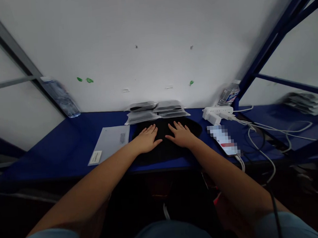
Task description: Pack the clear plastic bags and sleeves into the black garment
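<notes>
A black piece of folded fabric (164, 151) lies flat on the blue tabletop in front of me. My left hand (147, 138) rests on its left part, palm down with fingers spread. On the right part lies my right hand (180, 134), also flat and open. To the left is a frosted plastic bag (110, 140) with a white label at its lower corner and a small printed patch. Just behind the fabric, two stacks of frosted bags, the left stack (142, 115) and the right stack (171, 109), sit side by side, with something dark inside.
A white power strip (218, 112) with plugs and cables stands at right, by a phone (225, 140). Plastic bottles, one left (61, 97) and one right (229, 93), lean near the wall (155, 61). A blue metal frame (270, 51) rises on the right.
</notes>
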`<control>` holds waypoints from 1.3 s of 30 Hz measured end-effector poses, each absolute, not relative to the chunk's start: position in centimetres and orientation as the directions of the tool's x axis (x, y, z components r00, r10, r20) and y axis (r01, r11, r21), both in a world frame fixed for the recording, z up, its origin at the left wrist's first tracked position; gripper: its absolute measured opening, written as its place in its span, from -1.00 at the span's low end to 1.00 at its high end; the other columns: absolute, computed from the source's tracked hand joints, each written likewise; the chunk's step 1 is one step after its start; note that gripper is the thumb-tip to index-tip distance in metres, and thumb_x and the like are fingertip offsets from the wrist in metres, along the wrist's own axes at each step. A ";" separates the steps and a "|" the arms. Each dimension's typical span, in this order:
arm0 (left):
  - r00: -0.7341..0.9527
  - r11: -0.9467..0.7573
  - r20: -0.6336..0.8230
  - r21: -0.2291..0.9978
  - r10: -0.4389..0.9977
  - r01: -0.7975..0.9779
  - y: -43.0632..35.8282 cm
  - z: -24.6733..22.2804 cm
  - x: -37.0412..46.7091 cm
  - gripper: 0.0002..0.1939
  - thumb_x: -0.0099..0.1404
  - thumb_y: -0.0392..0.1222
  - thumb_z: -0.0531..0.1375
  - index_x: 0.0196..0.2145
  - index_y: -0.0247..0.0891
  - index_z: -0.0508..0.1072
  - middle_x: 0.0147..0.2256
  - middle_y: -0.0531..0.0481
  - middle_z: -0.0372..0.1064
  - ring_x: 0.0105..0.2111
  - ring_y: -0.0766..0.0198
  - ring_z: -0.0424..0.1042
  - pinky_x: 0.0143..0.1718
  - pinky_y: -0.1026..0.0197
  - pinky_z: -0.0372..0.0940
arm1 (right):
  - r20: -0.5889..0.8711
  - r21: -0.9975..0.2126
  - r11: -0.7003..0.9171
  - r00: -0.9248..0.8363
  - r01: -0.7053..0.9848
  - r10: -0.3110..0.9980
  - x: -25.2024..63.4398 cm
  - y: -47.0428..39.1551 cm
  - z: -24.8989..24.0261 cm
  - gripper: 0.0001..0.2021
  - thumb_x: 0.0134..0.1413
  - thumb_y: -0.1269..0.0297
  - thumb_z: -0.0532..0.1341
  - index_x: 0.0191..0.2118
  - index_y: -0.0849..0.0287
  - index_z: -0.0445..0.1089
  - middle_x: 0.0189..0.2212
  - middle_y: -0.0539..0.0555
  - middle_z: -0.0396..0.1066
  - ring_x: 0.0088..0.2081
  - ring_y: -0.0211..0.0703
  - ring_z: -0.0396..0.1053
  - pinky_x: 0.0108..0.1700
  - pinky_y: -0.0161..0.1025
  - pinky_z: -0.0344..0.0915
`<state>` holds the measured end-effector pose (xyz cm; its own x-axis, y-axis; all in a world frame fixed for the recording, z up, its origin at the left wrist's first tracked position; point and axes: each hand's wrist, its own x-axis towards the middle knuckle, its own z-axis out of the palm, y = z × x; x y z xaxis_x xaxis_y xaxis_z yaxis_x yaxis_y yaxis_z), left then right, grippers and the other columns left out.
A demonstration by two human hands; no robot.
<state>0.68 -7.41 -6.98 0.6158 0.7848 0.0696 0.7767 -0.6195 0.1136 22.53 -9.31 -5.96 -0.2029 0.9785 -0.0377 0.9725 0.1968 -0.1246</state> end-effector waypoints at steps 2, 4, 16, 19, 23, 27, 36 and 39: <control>0.622 -0.627 0.074 0.102 0.779 0.773 -7.4 -7.3 0.6 -0.27 0.47 0.17 -0.03 0.39 -0.38 0.07 0.42 -0.39 -0.14 0.43 -0.08 -0.12 0.37 -0.12 -0.06 | -0.058 -0.130 0.188 -0.196 0.974 0.979 22.6 -9.3 -6.1 -0.19 0.32 -0.26 -0.06 0.49 0.12 -0.14 0.48 0.33 -0.23 0.47 0.23 -0.23 0.39 0.22 -0.19; 0.628 -0.634 0.081 0.094 0.774 0.768 -7.3 -7.5 0.4 -0.26 0.47 0.18 -0.03 0.40 -0.36 0.06 0.42 -0.37 -0.14 0.43 -0.07 -0.12 0.38 -0.11 -0.07 | -0.068 -0.130 0.181 -0.191 0.975 0.979 22.7 -9.4 -6.0 -0.19 0.32 -0.27 -0.06 0.49 0.11 -0.15 0.48 0.33 -0.25 0.47 0.23 -0.23 0.39 0.21 -0.19; 0.677 -0.674 -0.008 0.073 0.736 0.735 -6.1 -6.8 0.2 -0.24 0.47 0.19 -0.06 0.41 -0.40 0.02 0.43 -0.37 -0.22 0.44 -0.05 -0.17 0.39 -0.08 -0.16 | -0.083 -0.134 0.146 -0.158 0.980 0.984 22.7 -9.3 -6.0 -0.18 0.31 -0.28 -0.05 0.49 0.12 -0.15 0.48 0.35 -0.25 0.47 0.25 -0.23 0.38 0.19 -0.19; 0.692 -0.689 -0.011 0.086 0.722 0.720 -6.0 -6.8 0.0 -0.23 0.46 0.21 -0.05 0.42 -0.36 0.01 0.43 -0.36 -0.22 0.44 -0.05 -0.17 0.39 -0.09 -0.15 | -0.082 -0.130 0.145 -0.157 0.981 0.984 22.7 -9.3 -6.0 -0.18 0.31 -0.27 -0.05 0.49 0.12 -0.15 0.48 0.35 -0.25 0.47 0.26 -0.23 0.38 0.19 -0.18; 0.694 -0.687 -0.080 0.101 0.715 0.720 -5.8 -6.3 -0.1 -0.17 0.45 0.24 -0.05 0.42 -0.43 -0.02 0.43 -0.39 -0.25 0.45 -0.05 -0.20 0.40 -0.08 -0.18 | -0.089 -0.120 0.140 -0.151 0.983 0.984 22.5 -9.4 -5.8 -0.18 0.31 -0.26 -0.05 0.49 0.14 -0.16 0.48 0.36 -0.26 0.47 0.25 -0.24 0.39 0.18 -0.20; 0.678 -0.674 -0.068 0.074 0.732 0.735 -5.9 -6.3 0.1 -0.18 0.46 0.23 -0.07 0.42 -0.46 -0.02 0.44 -0.37 -0.25 0.45 -0.01 -0.22 0.41 -0.04 -0.19 | -0.104 -0.102 0.126 -0.137 0.987 0.985 22.3 -9.4 -5.7 -0.15 0.31 -0.27 -0.06 0.49 0.18 -0.19 0.47 0.41 -0.28 0.47 0.26 -0.24 0.39 0.17 -0.20; 0.728 -0.727 0.045 0.133 0.684 0.674 -6.5 -5.0 -0.8 -0.29 0.48 0.12 -0.01 0.37 -0.47 0.11 0.41 -0.34 -0.10 0.43 0.03 -0.09 0.40 0.02 -0.09 | -0.058 -0.097 0.159 -0.166 0.982 0.985 21.6 -9.5 -4.3 -0.15 0.29 -0.24 0.04 0.47 0.26 -0.07 0.45 0.47 -0.18 0.45 0.33 -0.18 0.38 0.23 -0.17; 0.709 -0.737 0.200 0.162 0.676 0.656 -6.2 -3.9 -1.5 -0.38 0.49 0.04 -0.01 0.35 -0.39 0.18 0.39 -0.26 0.04 0.40 0.07 0.02 0.40 0.02 -0.05 | 0.050 -0.124 0.290 -0.286 0.949 0.957 20.7 -9.0 -2.9 -0.19 0.28 -0.17 0.11 0.46 0.23 -0.04 0.45 0.41 -0.14 0.45 0.31 -0.14 0.37 0.24 -0.09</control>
